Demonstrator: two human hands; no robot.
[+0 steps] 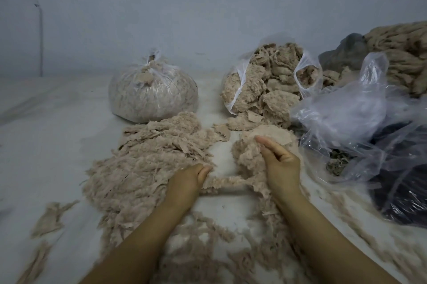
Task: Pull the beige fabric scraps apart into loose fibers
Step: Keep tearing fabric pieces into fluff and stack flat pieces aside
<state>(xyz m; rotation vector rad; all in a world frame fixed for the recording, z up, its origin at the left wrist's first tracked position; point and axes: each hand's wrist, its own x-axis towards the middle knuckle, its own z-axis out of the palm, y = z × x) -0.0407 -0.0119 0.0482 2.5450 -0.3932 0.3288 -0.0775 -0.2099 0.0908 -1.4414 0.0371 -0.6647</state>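
Observation:
A stretched beige fabric scrap (227, 183) runs between my two hands in the middle of the white surface. My left hand (188, 179) grips its left end with curled fingers, beside the big pile of loose fibers (138, 163). My right hand (278, 162) holds a fluffy clump of scraps (246, 154), fingers bent round it, thumb pointing up. A flat beige scrap (275, 134) lies just behind that clump.
A tied clear bag of fibers (152, 94) stands at the back left. An open bag of scraps (268, 84) spills forward at the back right. Crumpled clear plastic (360, 117) over dark material lies on the right. Loose strips (49, 216) litter the near surface.

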